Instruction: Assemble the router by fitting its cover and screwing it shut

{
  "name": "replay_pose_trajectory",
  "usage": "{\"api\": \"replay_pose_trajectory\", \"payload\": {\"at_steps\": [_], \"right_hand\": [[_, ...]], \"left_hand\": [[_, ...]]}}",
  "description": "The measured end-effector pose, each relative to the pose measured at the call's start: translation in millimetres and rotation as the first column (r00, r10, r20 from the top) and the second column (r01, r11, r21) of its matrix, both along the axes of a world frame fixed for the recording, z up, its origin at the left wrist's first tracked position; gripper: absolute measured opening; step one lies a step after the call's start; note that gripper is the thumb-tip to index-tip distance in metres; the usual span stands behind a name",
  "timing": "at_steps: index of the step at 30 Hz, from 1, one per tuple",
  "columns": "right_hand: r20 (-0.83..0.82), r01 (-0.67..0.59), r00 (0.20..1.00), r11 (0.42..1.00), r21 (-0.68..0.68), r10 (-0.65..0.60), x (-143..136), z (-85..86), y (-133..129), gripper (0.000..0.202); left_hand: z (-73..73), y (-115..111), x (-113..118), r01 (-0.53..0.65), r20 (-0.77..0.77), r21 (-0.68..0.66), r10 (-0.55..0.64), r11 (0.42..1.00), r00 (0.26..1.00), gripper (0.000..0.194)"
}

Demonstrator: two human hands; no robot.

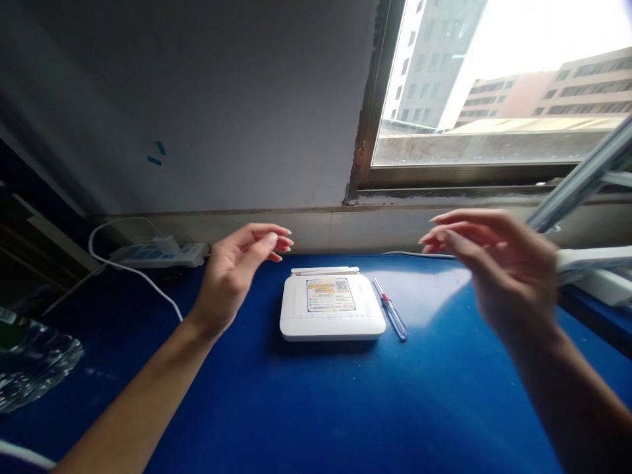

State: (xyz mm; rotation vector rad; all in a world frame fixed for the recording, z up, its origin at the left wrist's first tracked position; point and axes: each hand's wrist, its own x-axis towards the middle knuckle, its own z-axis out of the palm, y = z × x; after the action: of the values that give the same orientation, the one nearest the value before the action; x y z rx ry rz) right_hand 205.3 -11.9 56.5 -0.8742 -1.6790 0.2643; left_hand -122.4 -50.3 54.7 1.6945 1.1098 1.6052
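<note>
A white router (333,328) lies flat on the blue table, with a printed label (330,295) on top and its antennas (324,270) folded along the back edge. Just to its right is a screwdriver (393,315) with a clear bluish handle, a red collar and a thin metal shaft pointing away from me. My left hand (241,270) hovers left of the router, fingers loosely bent and holding nothing. Raised to the right of the screwdriver, my right hand (503,270) has its fingers half curled and apart, also with nothing in it. Neither hand touches the router.
A power strip (192,255) with a white plug and cable (148,282) sits at the back left. At the left edge lies a clear plastic bottle (39,362). A metal frame (582,174) and white objects (605,276) stand at right, below a window (494,99).
</note>
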Motion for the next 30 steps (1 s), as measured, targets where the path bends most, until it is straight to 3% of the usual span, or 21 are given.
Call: {"api": "replay_pose_trajectory", "payload": {"at_steps": [2, 3, 6, 9, 13, 19, 30], "right_hand": [[0.027, 0.022, 0.999, 0.992, -0.124, -0.019, -10.0, -24.5, 11.2, 0.014], [0.069, 0.079, 0.995, 0.986, -0.149, -0.069, -12.9, -38.2, 17.3, 0.014], [0.247, 0.155, 0.962, 0.979, -0.134, -0.118, -10.8, -74.6, 31.2, 0.018], [0.436, 0.134, 0.898, 0.979, -0.153, -0.055, 0.4, -92.7, 35.5, 0.019], [0.560, 0.144, 0.828, 0.958, -0.247, 0.020, 12.2, -94.6, 34.5, 0.017], [0.568, 0.113, 0.812, 0.919, -0.377, 0.133, 22.9, -93.0, 37.0, 0.026], [0.582, 0.045, 0.788, 0.925, -0.378, 0.200, 19.6, -90.3, 28.7, 0.026]], "left_hand": [[-29.8, 12.5, 3.0, -0.124, -0.297, -0.055, 0.102, 0.991, 0.949, 0.031], [-44.2, 16.5, 2.2, -0.182, -0.445, -0.009, 0.159, 0.983, 0.881, 0.031], [-79.3, 19.0, -4.1, -0.192, -0.542, 0.007, 0.166, 0.981, 0.824, 0.029], [-97.8, 14.3, -10.3, -0.161, -0.598, -0.036, 0.108, 0.986, 0.794, 0.036], [-105.8, 12.5, -15.3, -0.127, -0.633, -0.114, 0.026, 0.985, 0.774, 0.044], [-111.1, 16.4, -18.2, -0.116, -0.630, -0.159, -0.011, 0.981, 0.776, 0.048], [-110.3, 17.6, -17.8, -0.124, -0.634, -0.159, -0.005, 0.979, 0.773, 0.047]]}}
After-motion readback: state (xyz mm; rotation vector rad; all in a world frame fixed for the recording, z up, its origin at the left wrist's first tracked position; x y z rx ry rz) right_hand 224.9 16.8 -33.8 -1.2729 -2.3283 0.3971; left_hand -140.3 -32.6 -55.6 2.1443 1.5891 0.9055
